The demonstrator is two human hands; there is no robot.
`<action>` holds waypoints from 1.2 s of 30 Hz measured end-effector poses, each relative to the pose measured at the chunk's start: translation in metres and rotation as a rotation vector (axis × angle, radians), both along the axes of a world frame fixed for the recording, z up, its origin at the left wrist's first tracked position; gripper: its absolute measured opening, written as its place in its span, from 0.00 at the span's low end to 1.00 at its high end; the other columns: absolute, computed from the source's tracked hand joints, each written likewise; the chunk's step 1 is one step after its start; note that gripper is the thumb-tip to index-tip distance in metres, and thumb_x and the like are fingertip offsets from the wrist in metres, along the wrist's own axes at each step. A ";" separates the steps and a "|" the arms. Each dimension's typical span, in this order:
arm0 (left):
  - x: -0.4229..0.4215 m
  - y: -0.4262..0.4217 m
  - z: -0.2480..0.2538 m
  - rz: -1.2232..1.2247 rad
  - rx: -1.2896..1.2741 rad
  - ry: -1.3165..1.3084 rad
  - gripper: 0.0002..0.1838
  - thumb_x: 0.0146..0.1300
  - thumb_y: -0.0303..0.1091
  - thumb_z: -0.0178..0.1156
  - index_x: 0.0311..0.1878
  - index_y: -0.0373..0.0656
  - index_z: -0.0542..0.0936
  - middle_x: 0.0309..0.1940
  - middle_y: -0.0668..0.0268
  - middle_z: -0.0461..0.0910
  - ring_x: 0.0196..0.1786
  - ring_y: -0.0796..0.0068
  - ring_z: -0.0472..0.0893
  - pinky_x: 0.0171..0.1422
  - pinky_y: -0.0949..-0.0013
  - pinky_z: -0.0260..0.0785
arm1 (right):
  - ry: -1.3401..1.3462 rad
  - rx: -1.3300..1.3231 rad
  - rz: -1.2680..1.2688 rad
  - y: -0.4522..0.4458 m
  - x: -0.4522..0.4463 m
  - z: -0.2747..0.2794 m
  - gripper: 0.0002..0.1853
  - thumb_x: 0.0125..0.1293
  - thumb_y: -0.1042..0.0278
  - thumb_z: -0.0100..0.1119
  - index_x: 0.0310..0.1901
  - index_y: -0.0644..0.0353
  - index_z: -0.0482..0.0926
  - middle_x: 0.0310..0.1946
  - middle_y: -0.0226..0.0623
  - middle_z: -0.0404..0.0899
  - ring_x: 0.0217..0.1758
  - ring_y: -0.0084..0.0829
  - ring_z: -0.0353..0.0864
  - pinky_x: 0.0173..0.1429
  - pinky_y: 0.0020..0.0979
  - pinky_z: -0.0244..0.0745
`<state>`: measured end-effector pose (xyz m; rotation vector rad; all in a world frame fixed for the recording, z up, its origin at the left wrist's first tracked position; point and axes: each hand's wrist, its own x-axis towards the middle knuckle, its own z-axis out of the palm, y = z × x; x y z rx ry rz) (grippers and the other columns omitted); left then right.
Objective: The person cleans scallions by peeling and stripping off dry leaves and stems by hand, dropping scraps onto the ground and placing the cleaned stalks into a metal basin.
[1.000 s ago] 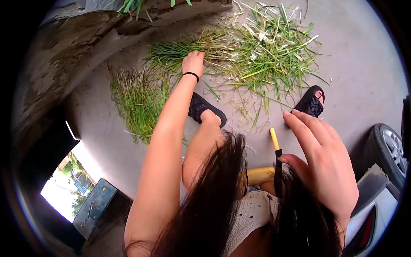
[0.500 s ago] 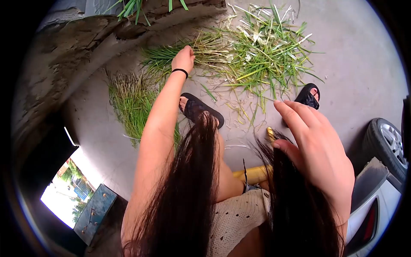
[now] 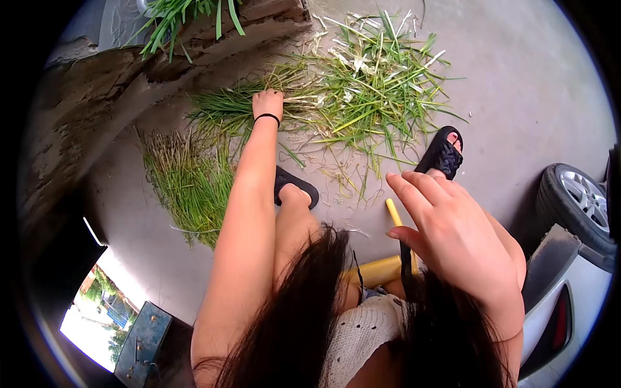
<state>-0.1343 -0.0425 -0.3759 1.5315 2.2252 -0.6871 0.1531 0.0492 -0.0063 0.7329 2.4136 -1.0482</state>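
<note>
The grey floor bears a green heap; a stalk bundle adjoins its left, a grassy pile farther left.

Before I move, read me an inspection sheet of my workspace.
Surface: grey floor, plant scraps on it.
Things: green bundle by the left hand; another green bundle nearer me.
Clutter: loose pile of leaves and pale stalks.
Hands: left hand at the first bundle, fingertips hidden; right hand open, raised.
Cables: thin dark line at the top, too small to identify.
Surroundings: wheel to the right.
</note>
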 end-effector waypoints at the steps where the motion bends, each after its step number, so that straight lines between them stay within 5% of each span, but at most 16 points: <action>1: -0.001 -0.001 -0.001 -0.009 -0.047 -0.011 0.12 0.60 0.29 0.49 0.45 0.50 0.77 0.46 0.64 0.75 0.53 0.65 0.72 0.59 0.60 0.60 | -0.022 0.009 0.007 0.003 -0.001 0.000 0.29 0.50 0.68 0.63 0.54 0.67 0.67 0.48 0.44 0.72 0.50 0.41 0.71 0.55 0.35 0.67; 5: -0.012 -0.013 0.036 0.143 0.231 -0.202 0.09 0.57 0.29 0.53 0.42 0.46 0.76 0.46 0.61 0.74 0.52 0.61 0.73 0.54 0.61 0.64 | -0.011 0.010 0.010 0.005 -0.005 0.004 0.28 0.51 0.68 0.62 0.54 0.67 0.67 0.48 0.44 0.72 0.50 0.41 0.71 0.56 0.35 0.67; 9: -0.044 -0.037 0.085 0.034 0.613 -0.316 0.14 0.59 0.27 0.51 0.49 0.43 0.72 0.43 0.54 0.76 0.46 0.52 0.75 0.49 0.57 0.68 | 0.123 0.003 -0.022 -0.001 0.001 0.007 0.27 0.53 0.66 0.61 0.54 0.67 0.67 0.48 0.45 0.72 0.50 0.42 0.71 0.55 0.36 0.67; 13: -0.053 -0.046 0.178 0.465 0.728 -0.224 0.13 0.64 0.34 0.48 0.49 0.39 0.70 0.41 0.50 0.77 0.44 0.47 0.75 0.44 0.54 0.66 | 0.180 0.056 0.011 -0.004 0.006 0.008 0.26 0.54 0.65 0.61 0.53 0.68 0.68 0.45 0.47 0.74 0.48 0.45 0.73 0.53 0.38 0.68; 15: -0.055 -0.054 0.216 0.555 0.995 -0.285 0.15 0.67 0.38 0.48 0.49 0.37 0.70 0.41 0.51 0.77 0.43 0.51 0.75 0.46 0.59 0.67 | 0.231 0.076 0.036 -0.001 0.003 0.008 0.25 0.55 0.65 0.60 0.52 0.67 0.68 0.44 0.48 0.74 0.47 0.46 0.73 0.52 0.38 0.69; 19: -0.029 -0.053 0.295 0.637 1.267 -0.756 0.14 0.70 0.36 0.45 0.52 0.37 0.68 0.45 0.65 0.75 0.45 0.75 0.73 0.55 0.72 0.61 | 0.399 0.123 -0.043 0.001 -0.003 0.015 0.20 0.59 0.64 0.58 0.51 0.65 0.71 0.41 0.46 0.75 0.46 0.46 0.74 0.50 0.37 0.69; 23: 0.035 -0.040 0.367 0.746 1.219 -1.374 0.12 0.70 0.37 0.45 0.49 0.40 0.69 0.42 0.64 0.76 0.42 0.73 0.78 0.51 0.68 0.68 | 0.715 0.113 -0.141 0.000 -0.009 0.011 0.22 0.57 0.66 0.59 0.51 0.67 0.69 0.39 0.49 0.75 0.44 0.46 0.75 0.49 0.38 0.70; 29: 0.115 -0.002 0.392 0.779 1.025 -1.857 0.13 0.71 0.36 0.40 0.49 0.38 0.68 0.40 0.59 0.76 0.44 0.65 0.78 0.50 0.63 0.71 | 0.854 -0.075 -0.397 0.004 -0.034 -0.008 0.23 0.56 0.64 0.61 0.51 0.64 0.70 0.39 0.48 0.77 0.42 0.43 0.76 0.49 0.36 0.70; 33: 0.124 0.019 0.376 0.785 1.077 -1.878 0.13 0.71 0.32 0.37 0.49 0.37 0.69 0.39 0.59 0.76 0.40 0.67 0.77 0.49 0.63 0.70 | 0.716 -0.276 -0.485 0.018 -0.035 -0.007 0.17 0.56 0.62 0.61 0.43 0.64 0.76 0.31 0.46 0.77 0.35 0.36 0.77 0.42 0.33 0.70; 36: 0.108 0.018 0.365 0.998 1.037 -1.991 0.13 0.70 0.36 0.36 0.44 0.39 0.69 0.29 0.66 0.69 0.30 0.75 0.70 0.43 0.67 0.67 | 0.682 -0.173 -0.520 0.032 -0.024 -0.004 0.13 0.58 0.61 0.60 0.33 0.64 0.79 0.16 0.36 0.73 0.20 0.24 0.67 0.27 0.29 0.64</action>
